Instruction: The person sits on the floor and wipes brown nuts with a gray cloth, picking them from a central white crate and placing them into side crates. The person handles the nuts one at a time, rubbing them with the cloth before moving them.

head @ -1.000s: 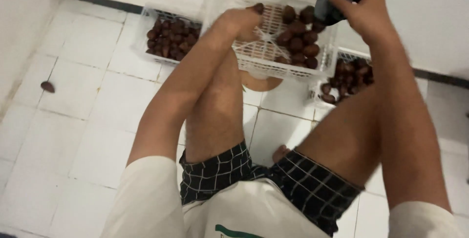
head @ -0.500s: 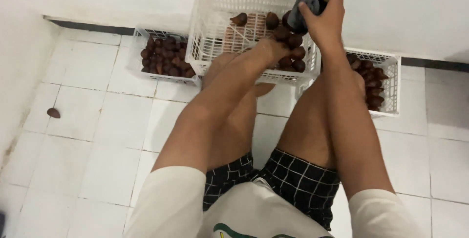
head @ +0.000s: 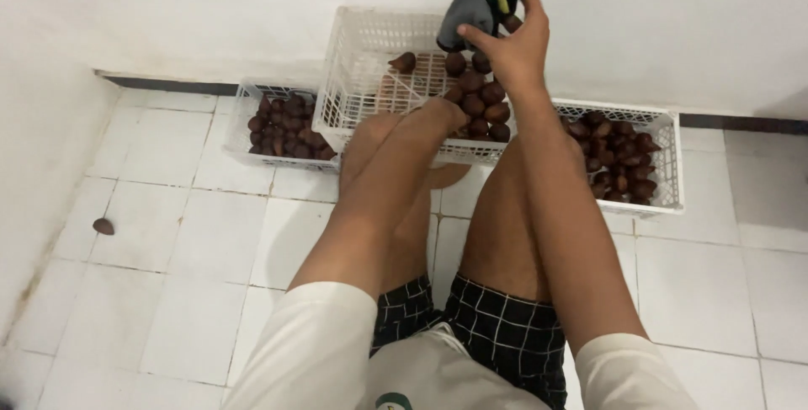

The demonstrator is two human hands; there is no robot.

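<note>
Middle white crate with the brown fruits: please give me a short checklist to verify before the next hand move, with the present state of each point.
1. Right hand has a firm grip on the grey cloth: ok, fingers are closed on it, raised above the crate.
2. Left hand is inside the middle white crate: ok, it rests among the brown fruits.
3. Left hand holds a fruit: cannot tell, its fingers are hidden.
4. Side crates in reach: ok, left crate and right crate flank the middle one.
5. All fruit contained: not ok, one stray fruit lies on the floor tiles.
</note>
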